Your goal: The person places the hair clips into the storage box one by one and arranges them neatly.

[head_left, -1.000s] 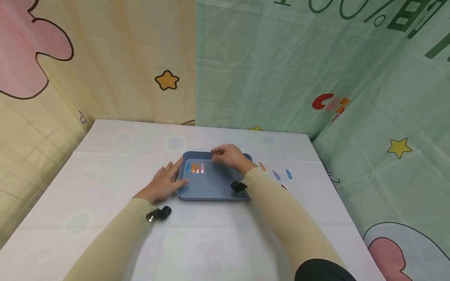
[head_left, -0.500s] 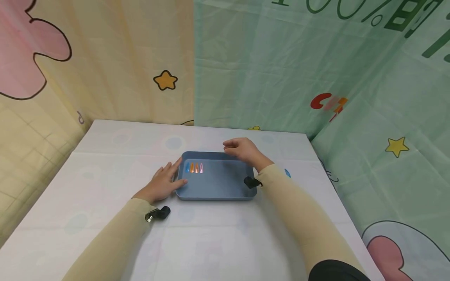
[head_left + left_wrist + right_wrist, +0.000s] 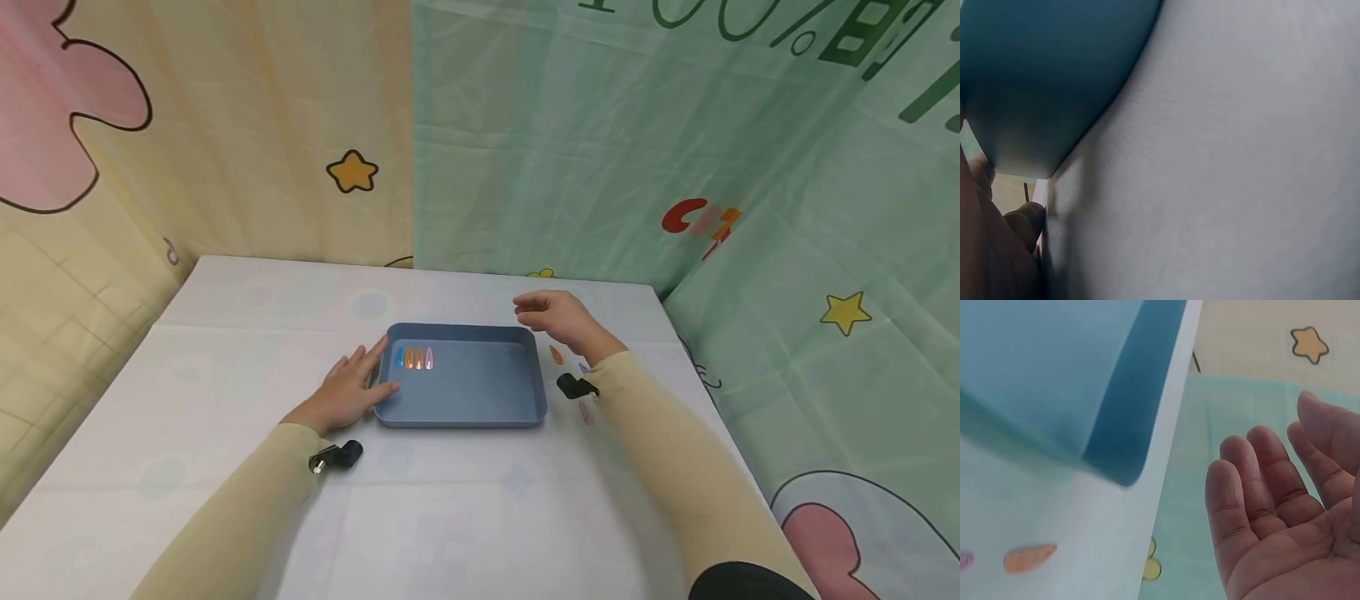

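A blue-grey tray (image 3: 480,383) lies on the table, with several teardrop-shaped hair clips (image 3: 418,358) in a row near its upper left corner: blue, two orange and pink. My left hand (image 3: 341,392) rests at the tray's left side, fingers spread, thumb over the rim. My right hand (image 3: 562,318) hovers past the tray's far right corner; the right wrist view shows its palm bare and fingers (image 3: 1225,494) loosely bent. Below that hand lie an orange hair clip (image 3: 556,355), a purple one (image 3: 583,367) and a pink one (image 3: 587,412), partly hidden by the right arm.
A white patterned cloth (image 3: 420,508) covers the table. Printed curtains (image 3: 525,167) hang behind it and along both sides. Small black cameras sit on the left sleeve (image 3: 337,456) and the right sleeve (image 3: 577,387).
My right hand has moved right from over the tray to beyond its far right corner, uncovering the tray's right part. The left hand and the row of hair clips stay put.
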Demonstrator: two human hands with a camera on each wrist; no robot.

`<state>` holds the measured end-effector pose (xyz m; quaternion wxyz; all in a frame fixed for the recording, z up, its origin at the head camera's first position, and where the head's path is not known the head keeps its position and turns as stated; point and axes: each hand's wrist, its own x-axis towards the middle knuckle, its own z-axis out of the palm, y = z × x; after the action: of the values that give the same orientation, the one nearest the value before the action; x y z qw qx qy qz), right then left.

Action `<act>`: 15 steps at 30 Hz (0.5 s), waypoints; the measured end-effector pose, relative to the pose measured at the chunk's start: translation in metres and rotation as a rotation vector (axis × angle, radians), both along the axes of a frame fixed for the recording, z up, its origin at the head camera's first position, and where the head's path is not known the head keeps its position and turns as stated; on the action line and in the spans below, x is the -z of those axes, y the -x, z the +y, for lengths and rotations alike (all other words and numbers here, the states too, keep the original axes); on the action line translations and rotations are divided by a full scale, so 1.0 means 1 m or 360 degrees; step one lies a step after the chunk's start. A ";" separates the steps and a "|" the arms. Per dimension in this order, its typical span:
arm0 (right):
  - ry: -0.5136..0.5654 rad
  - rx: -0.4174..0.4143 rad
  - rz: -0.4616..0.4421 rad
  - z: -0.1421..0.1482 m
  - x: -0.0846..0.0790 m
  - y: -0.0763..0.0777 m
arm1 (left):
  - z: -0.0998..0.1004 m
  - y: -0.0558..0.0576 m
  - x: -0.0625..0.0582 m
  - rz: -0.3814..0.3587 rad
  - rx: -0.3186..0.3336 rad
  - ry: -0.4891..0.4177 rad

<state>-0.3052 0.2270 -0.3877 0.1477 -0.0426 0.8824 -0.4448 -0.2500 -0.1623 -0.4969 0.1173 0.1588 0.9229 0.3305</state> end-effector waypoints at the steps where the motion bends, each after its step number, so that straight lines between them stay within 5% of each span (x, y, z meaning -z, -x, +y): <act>1: 0.0002 0.0007 -0.0007 0.005 0.000 0.000 | 0.000 0.000 0.000 -0.0002 -0.0001 0.0001; 15: -0.0044 0.0103 -0.0026 0.070 0.008 -0.004 | 0.000 0.001 0.001 -0.0013 -0.0014 0.0006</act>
<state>-0.3008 0.2973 -0.3960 0.1409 -0.0083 0.8882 -0.4373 -0.2510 -0.1619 -0.4984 0.1199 0.1532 0.9238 0.3298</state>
